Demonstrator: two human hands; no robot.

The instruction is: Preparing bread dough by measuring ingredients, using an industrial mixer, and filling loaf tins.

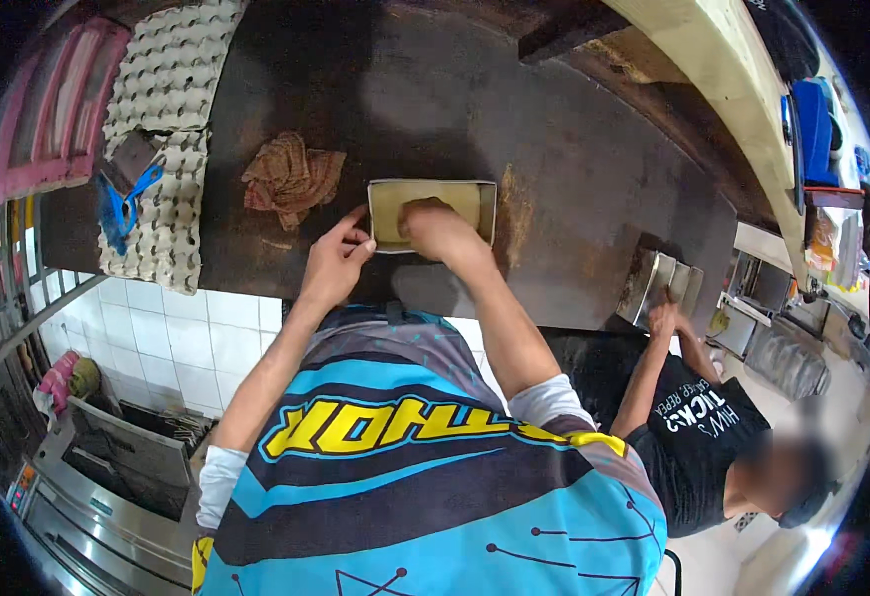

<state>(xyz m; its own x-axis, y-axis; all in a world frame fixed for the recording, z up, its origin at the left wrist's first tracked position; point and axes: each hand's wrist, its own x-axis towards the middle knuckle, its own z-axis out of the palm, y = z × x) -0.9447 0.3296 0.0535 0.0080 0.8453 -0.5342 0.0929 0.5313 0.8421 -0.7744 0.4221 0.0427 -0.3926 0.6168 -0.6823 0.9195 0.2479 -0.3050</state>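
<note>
At twelve o'clock on the dark surface (554,169), the left hand (334,263) pinches the near corner of a rectangular metal tin (383,186) while the right hand (439,228), fingers curled, presses pale dough (455,199) inside, likely needing firmer, even pressure toward the corners.

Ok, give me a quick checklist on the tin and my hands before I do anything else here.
1. Rectangular metal tin flat on the dark worktop: ok.
2. Left hand steadying the tin's near left corner: ok.
3. Right hand pressing into the pale dough inside: ok.
4. Dough filling every corner: cannot tell, the hand covers part.
5. Crumpled cloth apart from the tin: ok.
6. Co-worker's hand on separate tins, away from yours: ok.
</note>
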